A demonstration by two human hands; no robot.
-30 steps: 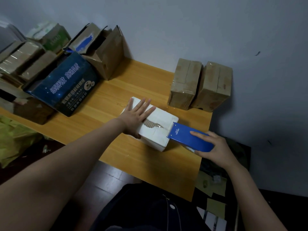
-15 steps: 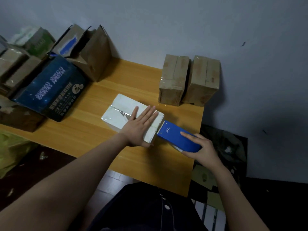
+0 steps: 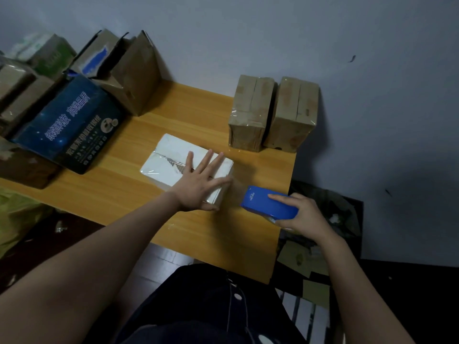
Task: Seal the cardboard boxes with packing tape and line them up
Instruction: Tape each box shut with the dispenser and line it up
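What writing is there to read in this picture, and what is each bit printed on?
"高端品质": large pale characters on the dark blue box; the four before them seem to end in "科技", first two unsure.
Smaller line beneath, same box: too blurred to read.
Small white print on the blue tape dispenser: too small to read.
Faint lettering on the green box: blurred, unreadable.

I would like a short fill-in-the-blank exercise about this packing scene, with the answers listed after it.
1. The left hand lies flat on the ___ box.
2. The right hand grips a ___ tape dispenser.
3. At the far right corner of the table, ___ taped brown boxes stand side by side.

Missing words: white; blue; two.
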